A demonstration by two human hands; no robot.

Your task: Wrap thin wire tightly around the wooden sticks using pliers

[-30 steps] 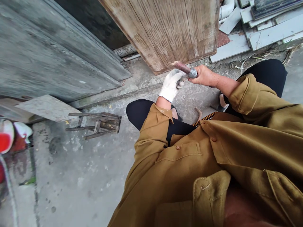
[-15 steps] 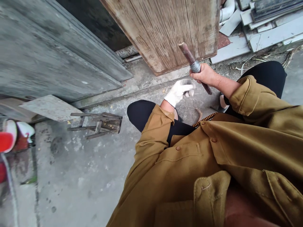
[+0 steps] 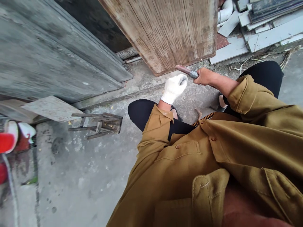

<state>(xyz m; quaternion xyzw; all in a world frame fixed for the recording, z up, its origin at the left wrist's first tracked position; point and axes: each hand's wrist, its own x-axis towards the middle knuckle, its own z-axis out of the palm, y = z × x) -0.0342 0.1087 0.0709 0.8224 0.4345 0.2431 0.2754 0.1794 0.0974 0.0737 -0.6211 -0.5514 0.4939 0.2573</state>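
Observation:
My right hand [image 3: 204, 76], bare, is closed around a short reddish-brown wooden stick [image 3: 181, 68]. Grey metal wire [image 3: 194, 74] is wound in a tight coil about the stick, just beyond my fingers. A white knitted glove covers my left hand [image 3: 174, 89], held close to the stick's free end on its near side. Its fingers are curled in and pressed together; whatever they pinch is too small or hidden to make out. Between my feet a curved piece of wood [image 3: 198, 114] lies on the concrete.
A small wooden stool [image 3: 104, 124] lies on its side by my left knee. Ahead stands a weathered wooden panel [image 3: 165, 34], with grey boards [image 3: 71, 56] to its left. Stacked tiles [image 3: 274, 37] and a white pipe [image 3: 226, 12] are at the upper right.
The stick has tipped from steeply slanted to nearly level, its free end swinging down as my right wrist turned. My left hand has shifted slightly left and turned, back of the glove upward.

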